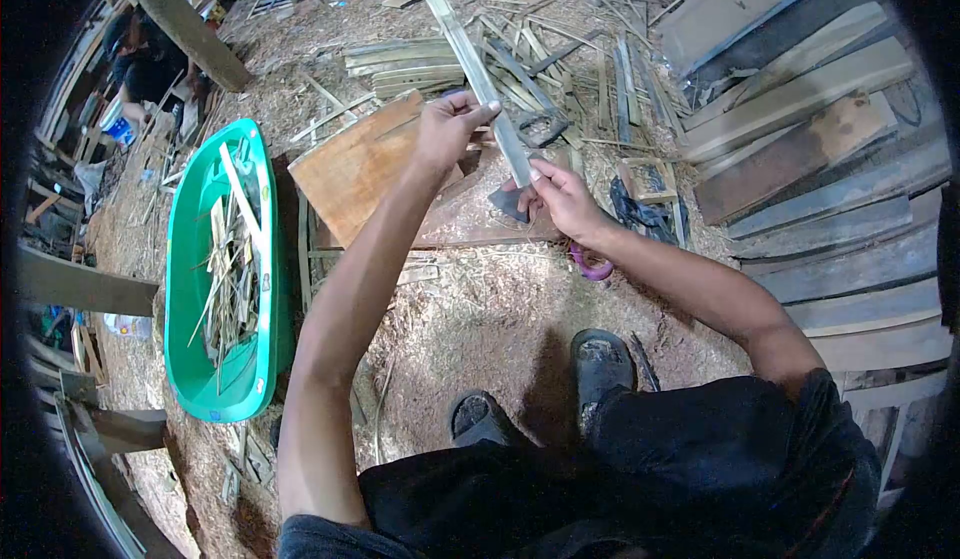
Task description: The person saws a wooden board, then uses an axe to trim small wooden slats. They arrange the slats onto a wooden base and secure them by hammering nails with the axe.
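Note:
A long pale wooden strip (462, 44) runs from the top of the view down to the middle. My left hand (450, 131) is closed on it partway along, thumb and fingers pressed together. Near the strip's lower end, my right hand (566, 199) grips it with the thumb on top. Just below that end lies a dark blade-like piece (511, 202), partly hidden by my right hand. An orange-brown board (358, 167) rests on the ground left of my left hand.
A green tub (180, 289) with wood slivers stands at the left. Wood strips (405, 64) lie beyond the board, and planks (840, 209) line the right side. A purple ring-shaped item (592, 266) is below my right hand. Another person (150, 64) crouches at the upper left.

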Motion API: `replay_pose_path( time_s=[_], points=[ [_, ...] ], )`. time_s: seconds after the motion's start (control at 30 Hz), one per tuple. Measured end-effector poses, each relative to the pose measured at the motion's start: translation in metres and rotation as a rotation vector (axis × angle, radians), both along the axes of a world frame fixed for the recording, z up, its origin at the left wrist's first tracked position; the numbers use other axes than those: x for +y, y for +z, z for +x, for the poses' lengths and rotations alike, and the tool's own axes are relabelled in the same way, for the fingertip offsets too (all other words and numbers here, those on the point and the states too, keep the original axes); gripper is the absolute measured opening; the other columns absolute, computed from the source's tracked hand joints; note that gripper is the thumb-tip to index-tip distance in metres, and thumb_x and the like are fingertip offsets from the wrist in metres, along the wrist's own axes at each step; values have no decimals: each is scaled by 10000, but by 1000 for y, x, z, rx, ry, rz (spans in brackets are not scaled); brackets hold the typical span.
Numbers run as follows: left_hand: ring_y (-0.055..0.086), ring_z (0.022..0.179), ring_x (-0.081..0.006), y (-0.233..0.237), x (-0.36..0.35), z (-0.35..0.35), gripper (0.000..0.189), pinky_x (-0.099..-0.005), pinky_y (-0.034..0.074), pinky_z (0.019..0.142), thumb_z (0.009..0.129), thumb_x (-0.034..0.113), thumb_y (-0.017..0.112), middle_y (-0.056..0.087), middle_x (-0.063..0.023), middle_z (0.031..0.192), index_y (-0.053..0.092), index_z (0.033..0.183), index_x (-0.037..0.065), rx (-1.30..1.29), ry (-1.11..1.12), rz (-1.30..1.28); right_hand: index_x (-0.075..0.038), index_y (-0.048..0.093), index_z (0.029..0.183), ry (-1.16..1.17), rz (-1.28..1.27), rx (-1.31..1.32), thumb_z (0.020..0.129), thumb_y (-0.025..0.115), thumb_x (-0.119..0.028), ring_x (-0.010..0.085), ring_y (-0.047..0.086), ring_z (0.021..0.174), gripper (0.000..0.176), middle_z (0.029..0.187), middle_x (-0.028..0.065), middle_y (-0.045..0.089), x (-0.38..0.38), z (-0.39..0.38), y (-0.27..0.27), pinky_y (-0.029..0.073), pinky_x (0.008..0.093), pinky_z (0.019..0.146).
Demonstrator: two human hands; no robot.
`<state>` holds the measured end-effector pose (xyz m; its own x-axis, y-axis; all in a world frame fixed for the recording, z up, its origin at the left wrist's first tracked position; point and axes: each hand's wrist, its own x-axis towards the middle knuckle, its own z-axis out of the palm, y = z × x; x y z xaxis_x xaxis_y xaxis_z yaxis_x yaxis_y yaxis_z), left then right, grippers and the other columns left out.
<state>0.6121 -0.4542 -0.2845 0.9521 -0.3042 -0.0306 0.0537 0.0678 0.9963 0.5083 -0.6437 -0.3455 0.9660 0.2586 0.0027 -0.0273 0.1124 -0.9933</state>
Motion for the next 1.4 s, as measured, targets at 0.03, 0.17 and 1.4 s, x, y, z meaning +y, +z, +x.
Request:
replay_pose_path(
  time_s=[0.03,0.17,1.4],
  points=[
    [636,755,-100,4,6,-1,178,-270,540,704,910,149,687,700,-35,919,699,1049,39,-9,17,-5,8,491,1340,16,40,17,1042,432,-120,86,595,720,329,1030,77,673,2,2,0,471,223,619],
    [619,719,-87,14,31,-5,140,-234,530,675,915,140,670,686,-17,868,708,1010,43,51,68,-109,10,397,1412,-43,-179,-107,1046,384,-91,150,629,809,380,1054,110,641,10,10,21,507,281,727],
    [652,758,-88,9,90,12,238,-220,494,586,967,248,620,698,-22,859,702,1052,42,17,159,-108,7,652,1070,148,-221,-80,1032,501,-236,104,597,780,290,895,39,625,55,120,89,528,269,713]
  ],
)
